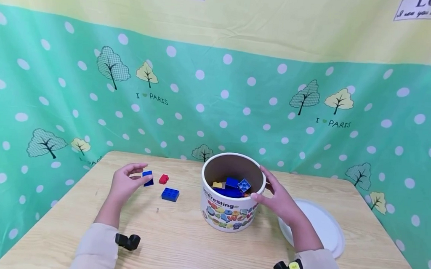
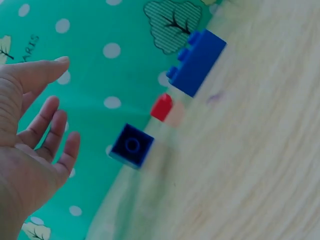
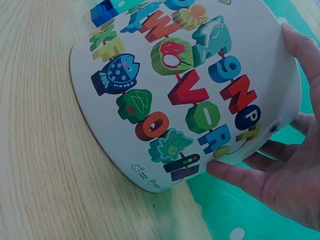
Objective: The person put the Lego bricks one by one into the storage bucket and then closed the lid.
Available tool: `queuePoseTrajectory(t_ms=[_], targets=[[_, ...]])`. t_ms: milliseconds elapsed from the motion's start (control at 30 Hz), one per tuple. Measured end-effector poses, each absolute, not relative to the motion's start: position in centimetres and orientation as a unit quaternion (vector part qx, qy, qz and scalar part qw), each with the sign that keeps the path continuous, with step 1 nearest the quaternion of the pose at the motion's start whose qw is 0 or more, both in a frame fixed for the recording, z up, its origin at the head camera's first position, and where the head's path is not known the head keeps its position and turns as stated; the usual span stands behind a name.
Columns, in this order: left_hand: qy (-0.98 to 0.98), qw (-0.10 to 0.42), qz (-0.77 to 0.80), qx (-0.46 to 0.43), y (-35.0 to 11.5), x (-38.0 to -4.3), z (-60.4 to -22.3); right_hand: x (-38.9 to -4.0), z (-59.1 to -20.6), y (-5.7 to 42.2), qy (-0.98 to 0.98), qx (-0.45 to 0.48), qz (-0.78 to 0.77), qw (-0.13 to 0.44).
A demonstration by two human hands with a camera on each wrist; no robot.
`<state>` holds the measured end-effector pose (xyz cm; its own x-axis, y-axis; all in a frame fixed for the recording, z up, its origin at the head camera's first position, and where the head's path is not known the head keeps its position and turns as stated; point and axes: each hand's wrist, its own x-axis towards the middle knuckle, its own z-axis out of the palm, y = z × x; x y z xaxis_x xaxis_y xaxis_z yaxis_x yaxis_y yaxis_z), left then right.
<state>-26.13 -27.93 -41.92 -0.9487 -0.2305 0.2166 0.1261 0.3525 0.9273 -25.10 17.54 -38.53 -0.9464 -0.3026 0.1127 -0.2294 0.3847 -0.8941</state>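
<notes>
My left hand (image 1: 125, 183) is beside a small blue building block (image 1: 147, 179). The left wrist view shows its fingers spread, with a gap between the hand and that block (image 2: 132, 145), whose hollow side faces the camera. A small red block (image 1: 163, 179) and a longer blue block (image 1: 170, 194) lie just to the right. My right hand (image 1: 280, 202) holds the side of a white round bucket (image 1: 209, 210) near its rim, thumb and fingers spread around the wall. Inside are blue blocks (image 1: 232, 183) and a yellow block (image 1: 217, 185). Printed letters and animals cover the bucket's side (image 3: 120, 165).
A white round lid (image 1: 324, 227) lies on the wooden table (image 1: 191, 251) to the right, partly behind the right forearm. Behind the table hangs a green and yellow curtain (image 1: 238, 90) with dots and trees.
</notes>
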Motion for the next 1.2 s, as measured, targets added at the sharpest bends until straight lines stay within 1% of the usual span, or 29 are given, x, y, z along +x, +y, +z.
queuePoseTrajectory(t_ms=[267,400,600,667,967,1200], targets=[[-0.816,0.16,-0.554,0.051,-29.1,-26.6,-43.5,-25.1,-38.6,17.6,0.83,-0.164,-0.532,0.033],[-0.82,0.14,-0.552,0.059,-30.1,-26.8,-44.2,-25.1,-38.7,17.7,0.831,-0.163,-0.53,0.034],[-0.82,0.083,-0.564,0.052,-31.1,-27.1,-45.2,-25.2,-38.7,17.7,0.833,-0.16,-0.528,0.035],[-0.82,0.071,-0.566,0.045,-31.4,-27.3,-45.5,-25.2,-38.7,17.6,0.833,-0.163,-0.528,0.033],[-0.824,0.045,-0.565,0.033,-31.9,-28.4,-46.0,-25.1,-38.6,17.6,0.829,-0.17,-0.533,0.031],[-0.836,0.037,-0.548,0.022,-32.0,-29.6,-46.3,-25.1,-38.7,17.6,0.83,-0.164,-0.533,0.032]])
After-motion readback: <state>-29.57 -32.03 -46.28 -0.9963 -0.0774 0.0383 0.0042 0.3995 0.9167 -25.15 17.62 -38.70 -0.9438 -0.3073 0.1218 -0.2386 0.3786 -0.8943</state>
